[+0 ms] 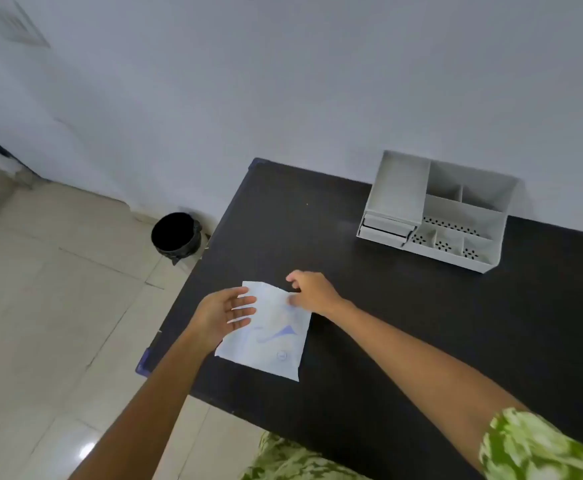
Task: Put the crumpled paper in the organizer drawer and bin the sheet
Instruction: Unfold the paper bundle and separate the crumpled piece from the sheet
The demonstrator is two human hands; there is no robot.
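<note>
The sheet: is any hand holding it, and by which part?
The right hand pinches the sheet at its far edge; the open left hand holds nothing.

A plain pale grey painted wall [283, 81] fills the upper half of the view; a faint triangular shadow mark [23, 26] shows near its top left corner; along its foot the paint looks worn and uneven where it meets the floor. The glossy cream tiled floor [58, 306] spreads across the left side, with thin grout lines and a bright spot of reflected light [86, 450] near the bottom; a matte black rectangular tabletop [421, 323] stands against the wall on the right, its near left corner capped in blue [143, 365].
</note>
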